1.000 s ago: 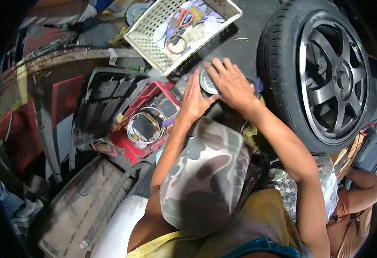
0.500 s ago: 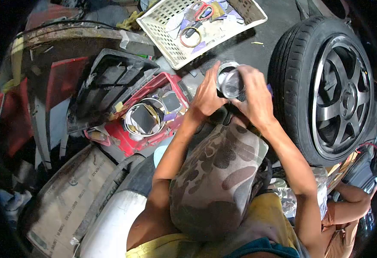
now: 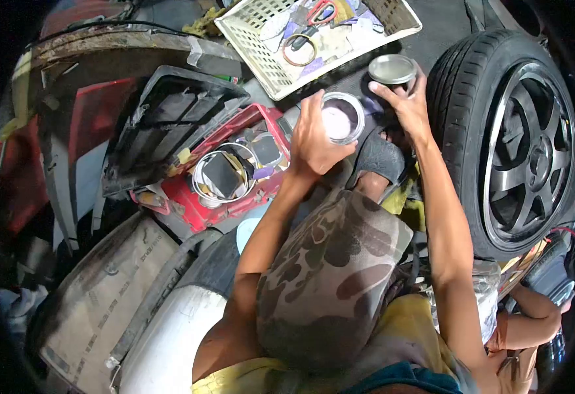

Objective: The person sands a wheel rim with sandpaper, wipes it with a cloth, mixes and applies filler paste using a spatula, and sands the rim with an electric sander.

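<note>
My left hand is wrapped round an open metal can, with its mouth tilted toward me. Pale pinkish-white material shows inside. To the right and slightly higher, my right hand grips a round metal lid by its edge, apart from the can. The lid's face is greyish with a shiny rim. Below the hands are my camouflage-clad knee and a foot in a dark sandal.
A cream plastic basket with scissors, a tape roll and scraps lies ahead. A red toolbox with scraps sits left. A tyre on an alloy wheel stands right. Another person's bent leg shows at lower right.
My hands were together at the can; now they are apart. The lid has come away in my right hand, up and right. The can's pale contents now show, and the view has shifted slightly.
</note>
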`<state>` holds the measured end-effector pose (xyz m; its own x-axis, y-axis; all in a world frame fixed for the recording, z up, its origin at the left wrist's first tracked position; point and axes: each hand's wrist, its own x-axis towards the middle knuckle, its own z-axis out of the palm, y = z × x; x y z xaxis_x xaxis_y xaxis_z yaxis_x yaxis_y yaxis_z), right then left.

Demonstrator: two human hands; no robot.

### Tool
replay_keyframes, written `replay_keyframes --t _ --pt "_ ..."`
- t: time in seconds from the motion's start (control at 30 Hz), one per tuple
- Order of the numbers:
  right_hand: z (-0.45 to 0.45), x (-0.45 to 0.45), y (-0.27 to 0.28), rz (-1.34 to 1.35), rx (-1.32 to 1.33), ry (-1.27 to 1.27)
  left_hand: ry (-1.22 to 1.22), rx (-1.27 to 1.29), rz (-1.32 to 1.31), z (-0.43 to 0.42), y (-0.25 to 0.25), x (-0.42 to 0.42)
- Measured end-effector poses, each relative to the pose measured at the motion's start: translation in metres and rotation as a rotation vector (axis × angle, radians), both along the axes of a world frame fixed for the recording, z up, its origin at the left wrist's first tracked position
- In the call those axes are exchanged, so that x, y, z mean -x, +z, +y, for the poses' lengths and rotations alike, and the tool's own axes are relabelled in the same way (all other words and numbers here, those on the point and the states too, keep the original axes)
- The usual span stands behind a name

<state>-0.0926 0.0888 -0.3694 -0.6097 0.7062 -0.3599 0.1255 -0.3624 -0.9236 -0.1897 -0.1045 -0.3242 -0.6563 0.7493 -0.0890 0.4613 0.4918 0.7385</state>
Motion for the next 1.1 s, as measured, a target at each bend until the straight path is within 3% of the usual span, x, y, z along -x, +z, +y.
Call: replay_keyframes --t 0.07,0.17,0.2,0.27,0.47,0.53,0.6,0.67,0.73,0.77,0.83,0.93,0.97,1.0,1.07,1.1 --pt "-0.007 -0.009 -0.025 -0.113 -0.031 0.042 -0.004 -0.016 0.039 -0.002 -0.007 -0.001" --pt "-0.026 -0.038 -0.006 -0.524 -0.375 0.178 0.028 -0.039 0.079 -0.001 -0.012 -0.007" --pt "-0.036 -0.060 -0.027 -0.470 -0.595 0.193 0.044 -0.036 0.096 0.004 -0.011 -0.010" --pt "-0.054 -0.079 0.017 -0.435 -0.442 0.310 0.058 -0.029 0.104 0.005 -0.012 -0.012" --pt "-0.075 -0.148 0.107 -0.423 -0.410 0.608 0.015 0.020 0.105 0.005 -0.018 -0.011" --pt "-0.077 -0.169 0.136 -0.421 -0.467 0.538 -0.004 0.061 0.102 0.005 -0.019 -0.011" --pt "-0.073 -0.199 0.157 -0.485 -0.465 0.459 0.080 -0.015 -0.211 0.005 -0.035 -0.006" --pt "-0.065 -0.229 0.189 -0.463 -0.498 0.279 -0.185 0.159 0.345 -0.001 -0.047 0.004" --pt "-0.059 -0.269 0.220 -0.518 -0.662 0.073 -0.193 0.312 0.157 0.003 -0.042 0.011" --pt "-0.058 -0.295 0.230 -0.534 -0.711 -0.066 -0.291 0.208 0.175 -0.007 -0.073 0.035" --pt "-0.063 -0.346 0.245 -0.591 -0.696 -0.374 -0.304 0.497 0.184 -0.025 -0.120 0.077" --pt "-0.082 -0.418 0.238 -0.664 -0.567 -0.743 -0.594 0.569 -0.473 -0.029 -0.174 0.181" --pt "-0.093 -0.438 0.228 -0.614 -0.511 -0.837 -0.643 0.744 0.014 -0.009 -0.132 0.152" --pt "-0.105 -0.451 0.219 -0.550 -0.457 -0.921 -0.680 0.834 0.247 0.014 -0.088 0.114" --pt "-0.134 -0.474 0.194 -0.584 -0.443 -1.019 -0.763 0.945 0.501 0.048 -0.026 0.061" --pt "-0.150 -0.476 0.187 -0.669 -0.407 -1.015 -0.744 0.861 0.533 0.053 -0.011 0.053"
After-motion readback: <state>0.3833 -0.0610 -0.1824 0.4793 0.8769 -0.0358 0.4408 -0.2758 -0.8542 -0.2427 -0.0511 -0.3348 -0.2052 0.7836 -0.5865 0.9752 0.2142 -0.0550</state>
